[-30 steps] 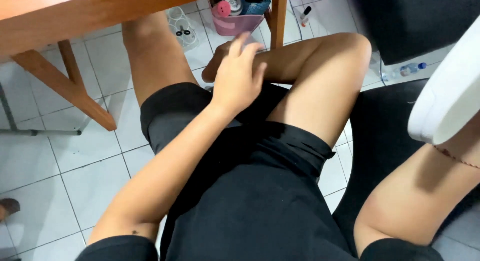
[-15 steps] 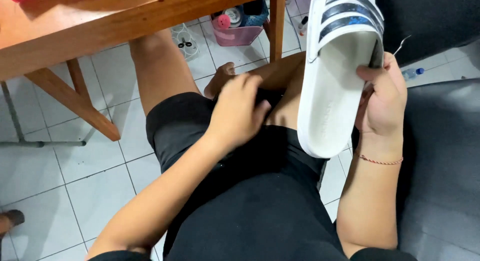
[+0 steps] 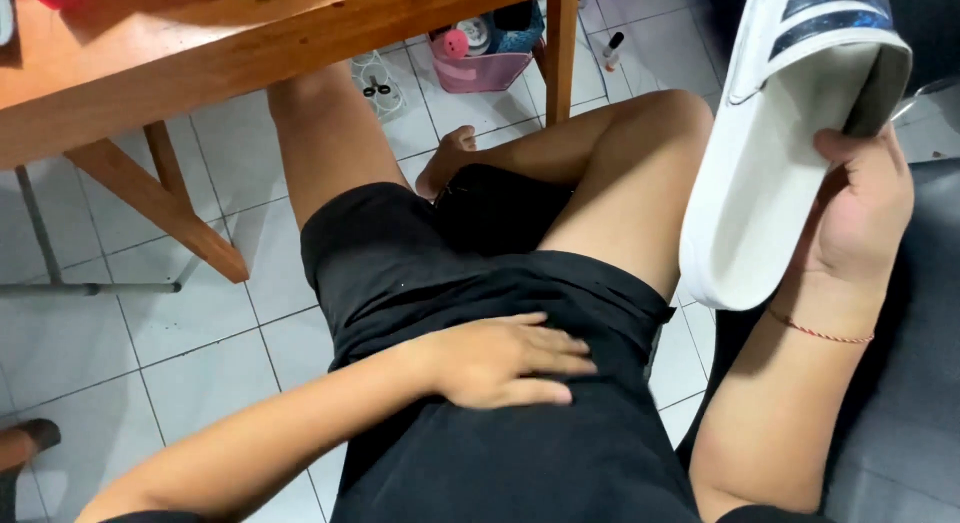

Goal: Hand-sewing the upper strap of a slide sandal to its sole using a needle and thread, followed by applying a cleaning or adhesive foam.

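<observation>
You sit over a floor (image 3: 130, 333) of pale square tiles with dark grout lines. A wooden table (image 3: 200, 53) with a slanted brace spans the top of the view, its orange-brown top smooth and lightly grained. Beneath it stands a pink plastic basket (image 3: 480, 68) holding small bottles and tubes, too small to tell apart. A clear container (image 3: 378, 83) sits just beside the basket on the tiles.

Your right hand (image 3: 860, 213) is raised at the right, fingers clamped on the rim of a white sandal (image 3: 770, 153), thumb over its edge; the sole faces you, smooth and curved, with dark stripes on the strap. A thin red cord circles that wrist.

Your left hand (image 3: 510, 358) lies flat on your black shorts (image 3: 500, 453), fingers together and extended, holding nothing. The cloth is matte.
</observation>
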